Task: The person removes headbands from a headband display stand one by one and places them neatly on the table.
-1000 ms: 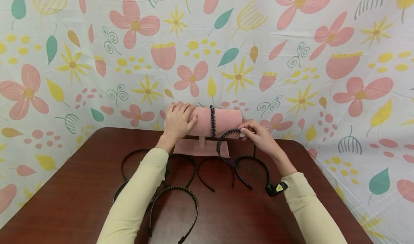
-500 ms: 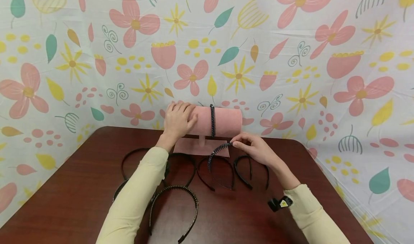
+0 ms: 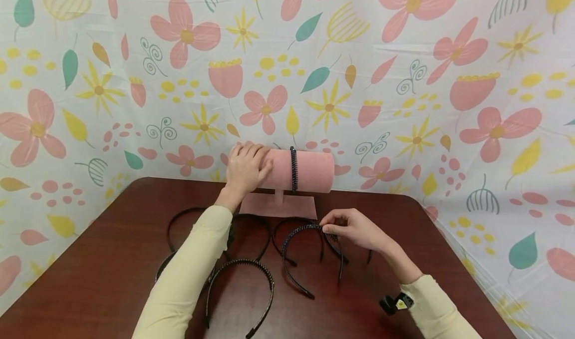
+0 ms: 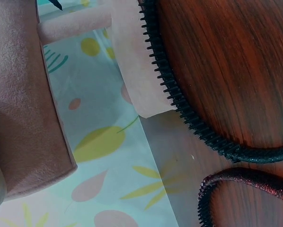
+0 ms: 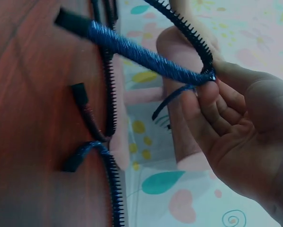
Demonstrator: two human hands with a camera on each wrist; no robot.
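Note:
My left hand holds the left end of a pink padded roll stand, fingers over its top and thumb along the front. Around the middle of the roll sits a dark toothed headband. In front of the stand and to its right, my right hand pinches a shiny blue headband by the top of its arch, between thumb and fingertips. Its two ends point down toward the table, over other headbands. Whether the ends touch the table I cannot tell.
Several dark headbands lie in a row before the stand, among them a black toothed one and a reddish glittery one. A gold-flecked headband lies nearer on the brown table. Behind hangs a flowered cloth.
My right hand has come down and nearer from the right end of the roll, lowering the blue headband to just above or onto the table. My left hand stays on the stand.

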